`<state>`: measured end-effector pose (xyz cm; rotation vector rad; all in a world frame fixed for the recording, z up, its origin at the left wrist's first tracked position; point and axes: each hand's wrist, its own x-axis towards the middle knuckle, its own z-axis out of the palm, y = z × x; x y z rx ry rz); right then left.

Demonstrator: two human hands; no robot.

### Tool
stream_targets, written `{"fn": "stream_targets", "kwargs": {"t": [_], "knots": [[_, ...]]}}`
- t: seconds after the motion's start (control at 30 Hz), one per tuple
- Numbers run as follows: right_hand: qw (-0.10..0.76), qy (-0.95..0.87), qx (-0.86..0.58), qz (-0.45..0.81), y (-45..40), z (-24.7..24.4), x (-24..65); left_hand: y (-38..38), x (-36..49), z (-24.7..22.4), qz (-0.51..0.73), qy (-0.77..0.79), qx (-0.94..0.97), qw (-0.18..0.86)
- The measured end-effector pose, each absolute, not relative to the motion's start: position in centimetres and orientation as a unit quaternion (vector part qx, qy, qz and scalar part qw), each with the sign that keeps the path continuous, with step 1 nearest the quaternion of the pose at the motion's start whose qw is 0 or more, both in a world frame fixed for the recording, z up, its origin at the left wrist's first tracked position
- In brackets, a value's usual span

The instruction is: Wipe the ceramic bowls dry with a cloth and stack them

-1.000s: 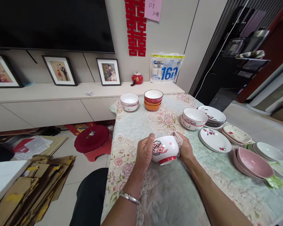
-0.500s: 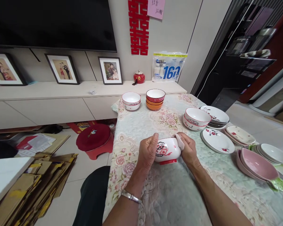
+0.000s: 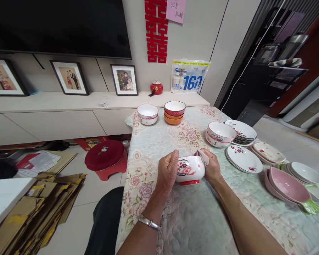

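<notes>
A white bowl (image 3: 192, 170) with a red foot and a red and black print is held tilted above the floral tablecloth (image 3: 194, 219). My left hand (image 3: 168, 169) grips its left side, thumb up along the rim. At the right rim my right hand (image 3: 212, 165) is closed on a pale cloth (image 3: 204, 158), pressing it against the bowl. The right fingertips are hidden behind the bowl and cloth.
Bowl stacks stand ahead: white (image 3: 147, 113), red and orange (image 3: 174, 112), and white with red rims (image 3: 220, 134). Plates (image 3: 244, 159) and pink dishes (image 3: 288, 184) lie to the right. A red stool (image 3: 105, 156) and flattened cardboard (image 3: 42, 205) are on the left floor.
The right hand and the cloth have shifted slightly along the bowl's right rim. My left hand keeps its grip, and the bowl stays in nearly the same place.
</notes>
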<state>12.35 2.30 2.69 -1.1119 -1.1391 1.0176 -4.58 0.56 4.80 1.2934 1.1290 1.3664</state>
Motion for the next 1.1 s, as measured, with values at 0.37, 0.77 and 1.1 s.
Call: {"fn": "stream_targets", "kwargs": {"t": [0.37,0.77,1.1], "knots": [[0.627,-0.435,-0.451,0.463,2.8,2.2,12.6,1.3,-3.5,2.1,0.564,0.51,0.354,0.544],[0.624,-0.485,-0.459,0.406,1.9,2.0,11.9,1.5,-3.6,1.2,0.608,0.499,0.318,0.53],[0.574,-0.612,-0.5,0.216,0.7,3.4,11.7,1.5,-3.7,1.5,0.612,0.491,0.337,0.52]]}}
